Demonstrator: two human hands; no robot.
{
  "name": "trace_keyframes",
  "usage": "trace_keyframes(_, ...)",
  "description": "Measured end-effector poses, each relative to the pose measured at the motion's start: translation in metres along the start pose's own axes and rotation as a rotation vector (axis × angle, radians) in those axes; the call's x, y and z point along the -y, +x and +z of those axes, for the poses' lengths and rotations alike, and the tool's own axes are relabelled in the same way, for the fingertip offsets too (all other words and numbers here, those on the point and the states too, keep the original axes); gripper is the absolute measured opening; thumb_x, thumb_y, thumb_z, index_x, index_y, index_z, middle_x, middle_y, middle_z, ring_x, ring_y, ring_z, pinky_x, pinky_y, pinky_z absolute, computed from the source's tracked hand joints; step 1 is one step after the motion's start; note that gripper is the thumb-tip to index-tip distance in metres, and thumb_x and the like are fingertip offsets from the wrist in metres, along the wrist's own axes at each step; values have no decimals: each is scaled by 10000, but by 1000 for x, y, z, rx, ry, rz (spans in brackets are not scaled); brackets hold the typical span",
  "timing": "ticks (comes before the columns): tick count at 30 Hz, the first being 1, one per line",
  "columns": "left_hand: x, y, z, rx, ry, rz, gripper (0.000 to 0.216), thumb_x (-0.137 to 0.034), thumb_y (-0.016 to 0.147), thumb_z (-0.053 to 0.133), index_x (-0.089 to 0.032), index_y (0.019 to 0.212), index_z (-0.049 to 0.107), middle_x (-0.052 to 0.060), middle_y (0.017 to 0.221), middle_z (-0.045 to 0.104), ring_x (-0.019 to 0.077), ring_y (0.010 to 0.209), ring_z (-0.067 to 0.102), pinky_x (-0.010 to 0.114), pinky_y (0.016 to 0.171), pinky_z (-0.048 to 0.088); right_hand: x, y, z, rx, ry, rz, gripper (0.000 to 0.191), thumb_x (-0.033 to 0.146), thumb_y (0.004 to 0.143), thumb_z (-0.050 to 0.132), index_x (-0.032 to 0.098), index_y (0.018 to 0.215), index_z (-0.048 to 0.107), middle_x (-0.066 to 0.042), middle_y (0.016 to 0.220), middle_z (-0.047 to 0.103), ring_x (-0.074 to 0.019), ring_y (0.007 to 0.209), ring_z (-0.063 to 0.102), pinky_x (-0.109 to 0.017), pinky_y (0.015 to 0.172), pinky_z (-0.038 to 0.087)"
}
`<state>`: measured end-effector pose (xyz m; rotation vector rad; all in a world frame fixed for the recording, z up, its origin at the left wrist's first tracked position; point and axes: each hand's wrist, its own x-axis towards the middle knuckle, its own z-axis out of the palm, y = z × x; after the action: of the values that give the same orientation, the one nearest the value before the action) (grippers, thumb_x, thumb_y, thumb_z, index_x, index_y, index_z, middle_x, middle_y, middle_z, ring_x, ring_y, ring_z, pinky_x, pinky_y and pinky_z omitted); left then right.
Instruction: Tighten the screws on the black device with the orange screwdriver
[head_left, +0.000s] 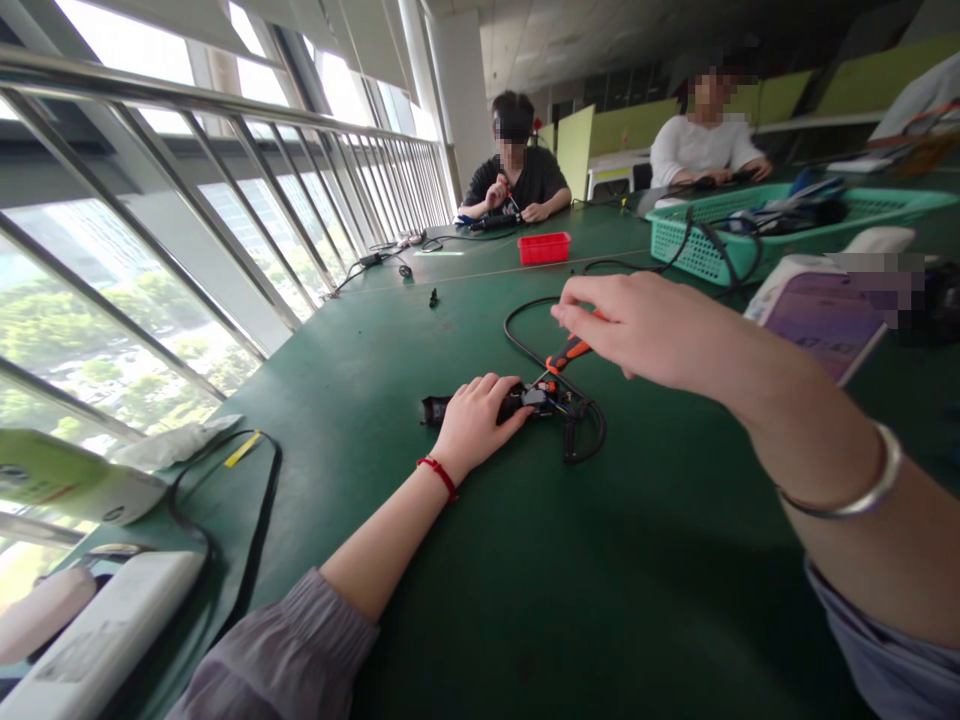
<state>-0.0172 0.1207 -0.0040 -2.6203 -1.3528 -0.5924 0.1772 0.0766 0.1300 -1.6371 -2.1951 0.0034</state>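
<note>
A black corded device (435,408), cylindrical at its left end, lies on the green table with its right part opened. Coloured wires and an orange part show inside it. My left hand (480,415) is wrapped over its body and presses it to the tabletop. In my right hand (645,325) is a screwdriver (568,352) with an orange and black handle, held at a slant. Its shaft points down into the opened part; the exact contact of the tip is too small to tell. A black cable (517,312) loops behind and beside the device.
A red tray (544,249) and a small black part (433,297) lie farther back. At right stand a green basket (697,262) with cables and tools and a phone (821,310). A bottle (67,478) and white box (120,640) are at left. Co-workers sit across the table.
</note>
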Motion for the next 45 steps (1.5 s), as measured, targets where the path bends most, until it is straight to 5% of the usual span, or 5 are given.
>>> trace_keyframes(8,0,0,0,7,1,3,395,-469,893,450,-197,1171,523,53,982,595,209,913,556,339,799,443,-5,3,6,-53,80,-84,417,292,744,573,213,1142,473,2,688,601,-174,602,561,-275,566,343)
trace_keyframes(22,0,0,1,7,6,1,377,-458,891,455,-211,1169,519,52,990,597,208,913,559,342,797,443,1,0,9,-103,85,-68,374,327,748,589,205,1092,507,7,672,593,-160,598,544,-265,542,328)
trace_keyframes(29,-2,1,0,9,10,-1,381,-457,893,452,-204,1168,524,55,990,595,212,914,558,344,792,442,6,-2,11,-102,88,-17,425,494,875,362,206,686,611,-23,565,565,-160,545,519,-275,500,290)
trace_keyframes(37,-1,0,0,4,1,0,369,-458,890,460,-214,1158,524,49,984,597,206,919,559,332,797,441,0,2,11,-125,52,-12,334,312,730,580,236,1055,584,-8,711,649,-169,616,553,-257,526,308)
trace_keyframes(45,-1,0,0,3,7,3,369,-456,897,446,-206,1158,526,53,985,598,208,917,556,334,790,440,6,-2,11,-98,25,12,286,424,847,439,236,848,654,-29,673,641,-180,611,562,-269,515,298)
